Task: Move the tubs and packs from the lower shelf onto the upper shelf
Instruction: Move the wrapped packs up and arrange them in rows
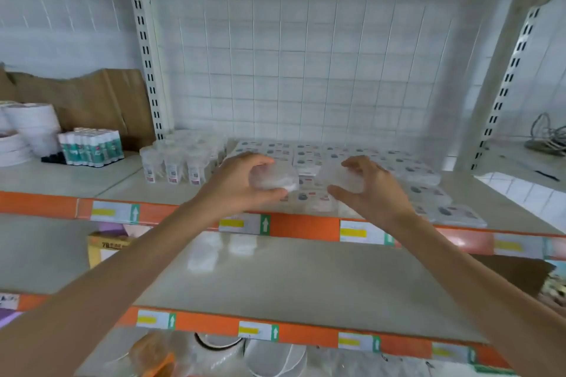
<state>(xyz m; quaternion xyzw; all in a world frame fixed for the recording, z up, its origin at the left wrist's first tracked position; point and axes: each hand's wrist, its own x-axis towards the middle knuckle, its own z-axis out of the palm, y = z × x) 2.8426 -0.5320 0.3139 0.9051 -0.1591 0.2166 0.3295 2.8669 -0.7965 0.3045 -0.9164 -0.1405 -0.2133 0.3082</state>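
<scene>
Both arms extended over the upper shelf (496, 202); left hand (242, 185) grips a clear tub (277, 179); right hand (373, 190) grips a second clear tub (340, 177).

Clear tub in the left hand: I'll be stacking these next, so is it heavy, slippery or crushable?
Probably light: the left hand alone holds the clear tub up. Its glossy plastic may be slippery. The thin-looking see-through walls could flex if squeezed.
</scene>
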